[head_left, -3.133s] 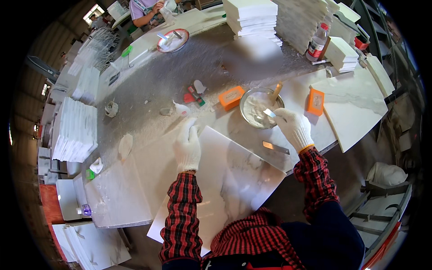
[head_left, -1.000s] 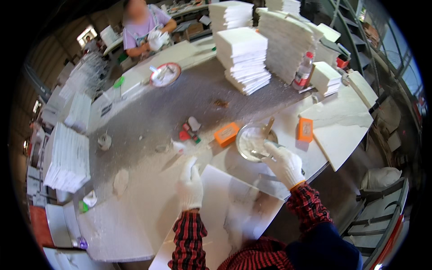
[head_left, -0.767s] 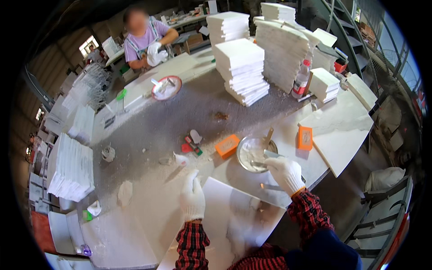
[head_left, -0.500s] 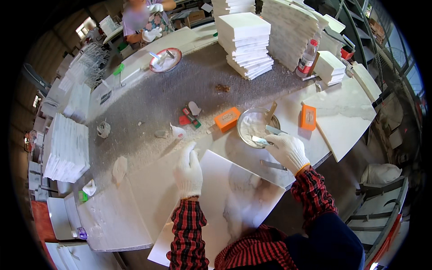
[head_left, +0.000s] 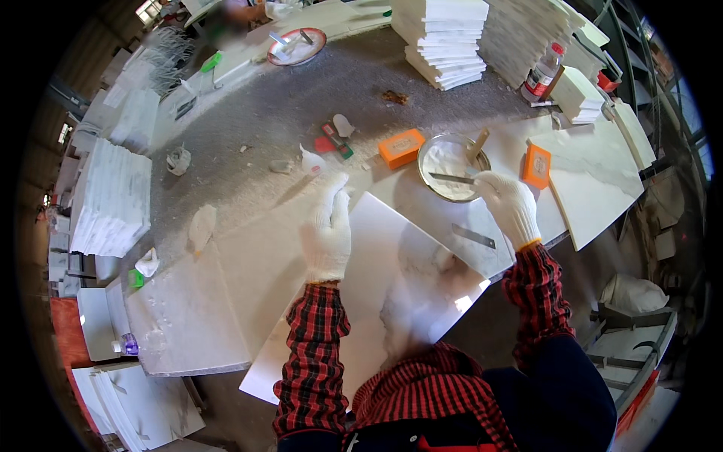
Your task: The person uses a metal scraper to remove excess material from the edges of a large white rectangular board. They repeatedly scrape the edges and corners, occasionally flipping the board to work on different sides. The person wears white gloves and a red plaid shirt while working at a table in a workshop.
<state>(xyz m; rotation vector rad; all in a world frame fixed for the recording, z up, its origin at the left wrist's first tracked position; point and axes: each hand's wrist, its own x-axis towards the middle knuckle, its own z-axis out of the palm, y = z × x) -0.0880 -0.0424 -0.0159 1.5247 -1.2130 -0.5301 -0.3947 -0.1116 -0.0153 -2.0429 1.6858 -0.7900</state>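
Observation:
In my right hand (head_left: 508, 203) is a flat metal scraper (head_left: 450, 178), its blade pointing left over a round metal bowl (head_left: 483, 158) of white paste. A stick-like wooden handle (head_left: 478, 143) stands up from the paste. My left hand (head_left: 328, 230), gloved in white knit like the right, lies along the left edge of a polished, grey-veined white marble slab (head_left: 407, 279). Its fingers stretch forward, close together, with nothing seen in them. The slab lies at an angle in front of me, its near corner past the table edge. Another metal strip (head_left: 473, 236) lies below the bowl.
Orange boxes (head_left: 401, 148) flank the bowl. Stacks of white tiles (head_left: 444, 38) stand at the back and more (head_left: 113, 200) at the left. A plastic bottle (head_left: 541, 75) stands at the back right. Across the table is a red-rimmed dish (head_left: 320, 47) near another person's gloved hand (head_left: 282, 9).
The scraper has turned in my right hand and now shows its dark blade lengthwise over the bowl. My left hand stays by the slab's edge. The view has tilted toward me.

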